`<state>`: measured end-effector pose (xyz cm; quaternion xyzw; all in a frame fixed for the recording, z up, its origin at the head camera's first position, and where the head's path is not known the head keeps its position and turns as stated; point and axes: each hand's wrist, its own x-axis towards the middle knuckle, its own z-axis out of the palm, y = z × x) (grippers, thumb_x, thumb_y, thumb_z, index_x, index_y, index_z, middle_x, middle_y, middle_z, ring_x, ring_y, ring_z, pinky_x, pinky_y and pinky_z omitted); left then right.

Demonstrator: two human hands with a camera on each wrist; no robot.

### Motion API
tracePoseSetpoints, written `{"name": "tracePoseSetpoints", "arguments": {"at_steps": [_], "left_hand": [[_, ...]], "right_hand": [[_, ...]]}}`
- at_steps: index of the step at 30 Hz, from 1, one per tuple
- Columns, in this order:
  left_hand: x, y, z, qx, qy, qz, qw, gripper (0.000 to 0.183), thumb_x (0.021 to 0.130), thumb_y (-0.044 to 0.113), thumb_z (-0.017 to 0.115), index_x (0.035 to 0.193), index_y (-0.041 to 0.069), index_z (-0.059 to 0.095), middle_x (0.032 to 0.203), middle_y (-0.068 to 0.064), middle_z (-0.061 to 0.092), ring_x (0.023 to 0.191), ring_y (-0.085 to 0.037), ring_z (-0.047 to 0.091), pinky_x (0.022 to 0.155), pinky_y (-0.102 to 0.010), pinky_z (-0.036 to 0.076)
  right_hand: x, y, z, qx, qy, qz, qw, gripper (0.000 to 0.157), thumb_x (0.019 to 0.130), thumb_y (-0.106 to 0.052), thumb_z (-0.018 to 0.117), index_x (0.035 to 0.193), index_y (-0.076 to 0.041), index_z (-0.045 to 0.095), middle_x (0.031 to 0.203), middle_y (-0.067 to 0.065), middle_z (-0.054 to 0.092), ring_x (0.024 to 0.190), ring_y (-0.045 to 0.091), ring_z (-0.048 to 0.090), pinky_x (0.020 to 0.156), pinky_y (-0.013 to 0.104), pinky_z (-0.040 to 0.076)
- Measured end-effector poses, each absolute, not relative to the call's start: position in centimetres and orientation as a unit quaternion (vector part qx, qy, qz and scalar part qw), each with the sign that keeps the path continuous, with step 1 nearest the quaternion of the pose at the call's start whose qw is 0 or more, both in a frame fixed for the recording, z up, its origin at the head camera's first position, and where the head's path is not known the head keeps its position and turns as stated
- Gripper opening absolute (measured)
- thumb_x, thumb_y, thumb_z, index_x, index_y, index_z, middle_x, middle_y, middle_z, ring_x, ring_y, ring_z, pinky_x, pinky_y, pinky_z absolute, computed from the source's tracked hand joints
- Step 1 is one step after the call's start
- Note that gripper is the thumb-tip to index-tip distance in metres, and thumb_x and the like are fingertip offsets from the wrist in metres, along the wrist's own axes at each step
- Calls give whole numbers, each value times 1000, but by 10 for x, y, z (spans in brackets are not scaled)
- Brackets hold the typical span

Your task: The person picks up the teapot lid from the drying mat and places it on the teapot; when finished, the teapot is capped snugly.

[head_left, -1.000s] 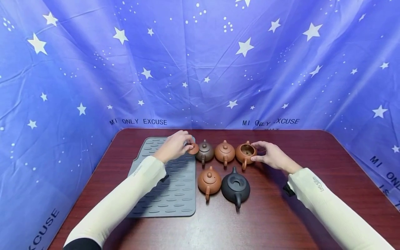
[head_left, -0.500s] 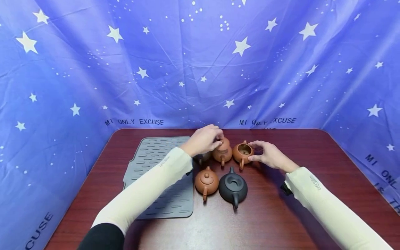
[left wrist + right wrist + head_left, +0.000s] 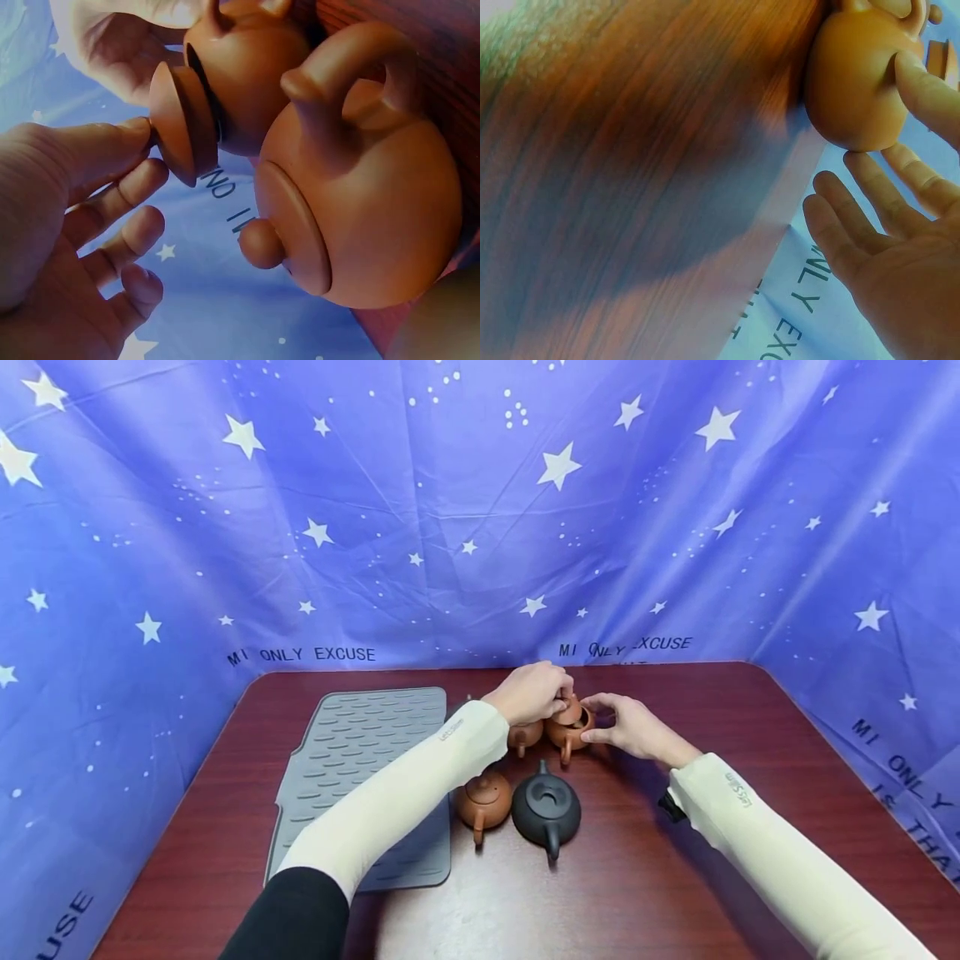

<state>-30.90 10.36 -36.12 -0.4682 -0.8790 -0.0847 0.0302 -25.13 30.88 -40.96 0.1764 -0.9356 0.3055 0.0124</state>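
Note:
My left hand (image 3: 531,693) pinches the knob of an orange-brown clay lid (image 3: 180,127) between thumb and finger. The lid is tilted, right at the mouth of a matching clay teapot (image 3: 561,735), whose opening still shows a dark gap. On that pot's right side my right hand (image 3: 637,731) holds the body, thumb near the rim and fingertips against the wall in the right wrist view. Just left of it stands a lidded orange clay teapot (image 3: 375,202), partly covered by my left hand in the head view.
Nearer the front stand an orange lidded teapot (image 3: 483,802) and a black teapot (image 3: 551,822). A grey ridged mat (image 3: 375,727) lies on the left of the dark red table (image 3: 660,877). My left forearm hides most of a dark brown teapot. A starry blue cloth (image 3: 450,527) hangs behind.
My left hand has carried the lid rightward from beside the mat, over the middle teapot, to the uncovered pot. My right hand has stayed at that pot. The head view has shifted slightly.

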Motion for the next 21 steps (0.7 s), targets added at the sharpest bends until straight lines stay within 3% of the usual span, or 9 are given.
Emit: {"name": "tracePoseSetpoints", "arguments": {"at_steps": [5, 15, 21], "left_hand": [[-311, 109, -362, -467, -880, -86, 5, 7, 89, 22, 67, 95, 20, 70, 91, 10, 61, 87, -9, 53, 75, -25, 44], [-307, 113, -364, -453, -889, -69, 7, 7, 87, 23, 69, 92, 20, 71, 88, 11, 63, 82, -9, 55, 72, -26, 45], [-307, 106, -362, -446, -892, -76, -1, 15, 88, 25, 68, 102, 19, 71, 93, 9, 65, 88, -9, 57, 79, -28, 45]], "right_hand": [[-250, 306, -410, 175, -937, 303, 10, 54, 78, -20, 78, 122, 3, 57, 114, 18, 61, 107, 33, 56, 89, 48, 43], [-255, 299, -409, 185, -937, 298, 10, 56, 77, -20, 79, 122, 4, 57, 112, 18, 62, 105, 32, 57, 89, 47, 43], [-255, 299, -407, 187, -936, 299, -2, 56, 79, -22, 78, 124, 2, 56, 115, 18, 61, 108, 33, 56, 90, 48, 43]]}}
